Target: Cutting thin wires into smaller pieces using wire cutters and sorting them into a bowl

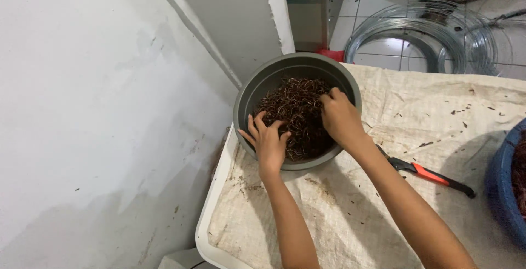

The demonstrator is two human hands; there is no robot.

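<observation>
both hands are down inside the grey bowl (247,96) at the table's near-left corner, in the tangle of dark brown wire rings (298,110). the left hand (268,140), fingers spread open, rests on the near-left edge of the heap; the right hand (339,116) is curled and pinching rings at the heap's right side, further in. a red-handled cutter (433,175) lies on the sackcloth (427,115) just right of the right forearm.

Two hands, left hand (269,144) and right hand (341,116). One grey bowl (246,96) of dark brown strands (298,110), too many to count. One blue tub (501,181). One red-and-black handled tool (433,176). Several wire coils (416,33).
</observation>
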